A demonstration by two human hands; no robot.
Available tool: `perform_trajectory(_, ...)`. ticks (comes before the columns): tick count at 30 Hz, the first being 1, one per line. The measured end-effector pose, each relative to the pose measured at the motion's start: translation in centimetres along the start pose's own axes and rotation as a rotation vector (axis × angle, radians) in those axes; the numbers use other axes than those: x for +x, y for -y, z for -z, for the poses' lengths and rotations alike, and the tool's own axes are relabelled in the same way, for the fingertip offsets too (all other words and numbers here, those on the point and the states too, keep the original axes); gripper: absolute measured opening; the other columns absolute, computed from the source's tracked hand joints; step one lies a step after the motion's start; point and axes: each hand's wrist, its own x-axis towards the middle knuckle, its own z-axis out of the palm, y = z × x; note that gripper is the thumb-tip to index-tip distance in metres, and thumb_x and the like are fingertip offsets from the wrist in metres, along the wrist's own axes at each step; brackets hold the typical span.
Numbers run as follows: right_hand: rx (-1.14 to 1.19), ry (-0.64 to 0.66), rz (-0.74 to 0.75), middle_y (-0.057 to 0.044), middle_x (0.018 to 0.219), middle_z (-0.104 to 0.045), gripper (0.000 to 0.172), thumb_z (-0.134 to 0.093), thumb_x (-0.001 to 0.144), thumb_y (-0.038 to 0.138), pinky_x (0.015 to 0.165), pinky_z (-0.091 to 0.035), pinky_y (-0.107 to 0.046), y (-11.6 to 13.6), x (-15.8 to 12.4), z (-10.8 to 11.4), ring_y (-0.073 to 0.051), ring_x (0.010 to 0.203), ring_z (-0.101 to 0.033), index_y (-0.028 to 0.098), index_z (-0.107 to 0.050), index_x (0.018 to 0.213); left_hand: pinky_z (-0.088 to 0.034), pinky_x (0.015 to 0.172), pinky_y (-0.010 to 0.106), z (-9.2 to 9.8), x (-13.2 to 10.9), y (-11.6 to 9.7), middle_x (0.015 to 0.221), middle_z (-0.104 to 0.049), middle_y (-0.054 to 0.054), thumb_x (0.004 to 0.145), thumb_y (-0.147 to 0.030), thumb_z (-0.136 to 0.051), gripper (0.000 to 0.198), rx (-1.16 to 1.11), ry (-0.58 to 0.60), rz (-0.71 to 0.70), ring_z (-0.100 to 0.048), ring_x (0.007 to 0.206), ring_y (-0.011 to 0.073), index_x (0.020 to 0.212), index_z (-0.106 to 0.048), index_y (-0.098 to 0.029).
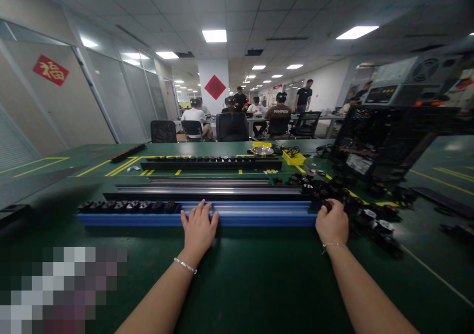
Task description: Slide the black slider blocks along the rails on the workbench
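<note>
A long blue metal channel (pixel 259 219) lies across the green table in front of me. Black modules (pixel 128 206), which look like power sockets, stand in a row in its left part. My left hand (pixel 198 225) rests on the channel's middle, fingers spread, just right of that row. At the channel's right end, my right hand (pixel 333 221) is closed around a small black module (pixel 327 204), mostly hidden by the fingers. A heap of loose black modules (pixel 333 188) lies beyond and beside this hand.
Behind the blue channel lie dark metal channels (pixel 207 189) and a filled black strip (pixel 211 164). Farther back are a yellow bin (pixel 294 157) and a metal bowl (pixel 262 150). An open computer case (pixel 374 146) stands at right. People sit and stand at tables in the background.
</note>
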Motion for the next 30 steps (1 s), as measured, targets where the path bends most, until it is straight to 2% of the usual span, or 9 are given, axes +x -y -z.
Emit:
perform_trajectory(6, 0.015, -0.035, 0.031, -0.014, 0.1, -0.061, 0.043, -0.039, 0.079, 0.028, 0.081, -0.042, -0.038, -1.6, 0.9, 0.4, -0.025, 0.088, -0.055, 0.012, -0.052, 0.117, -0.014, 0.106, 0.061, -0.4, 0.1, 0.4, 0.136, -0.048, 0.009, 0.088, -0.046, -0.035, 0.046, 0.0, 0.003, 0.006, -0.046, 0.12, 0.0293, 0.123, -0.053, -0.022)
perform_trajectory(16, -0.03, 0.052, 0.004, -0.013, 0.096, -0.063, 0.045, -0.038, 0.076, 0.026, 0.083, -0.043, -0.039, -3.0, 1.3, 0.4, -0.025, 0.09, -0.056, 0.014, -0.06, 0.112, -0.018, 0.107, 0.057, 0.0, 0.0, 0.2, 0.136, -0.048, 0.011, 0.087, -0.045, -0.038, 0.046, 0.035, -0.037, 0.012, -0.04, 0.124, 0.0293, 0.122, -0.055, -0.02)
perform_trajectory(24, -0.136, 0.125, 0.025, -0.013, 0.098, -0.061, 0.04, -0.042, 0.072, 0.028, 0.083, -0.043, -0.039, -2.6, 1.0, 0.7, -0.027, 0.092, -0.055, 0.016, -0.065, 0.103, -0.018, 0.107, 0.057, -0.1, -0.1, 0.3, 0.134, -0.049, 0.011, 0.089, -0.044, -0.036, 0.045, 0.015, -0.047, 0.013, -0.042, 0.123, 0.0281, 0.122, -0.054, -0.02)
perform_trajectory(30, -0.269, 0.222, -0.087, -0.015, 0.103, -0.06, 0.04, -0.041, 0.075, 0.032, 0.085, -0.04, -0.038, -1.7, 1.1, 1.2, -0.028, 0.099, -0.053, 0.018, -0.064, 0.103, -0.018, 0.107, 0.057, -0.1, 0.0, 0.3, 0.134, -0.05, 0.01, 0.089, -0.042, -0.035, 0.043, -0.009, -0.046, 0.024, -0.044, 0.121, 0.0273, 0.121, -0.055, -0.021)
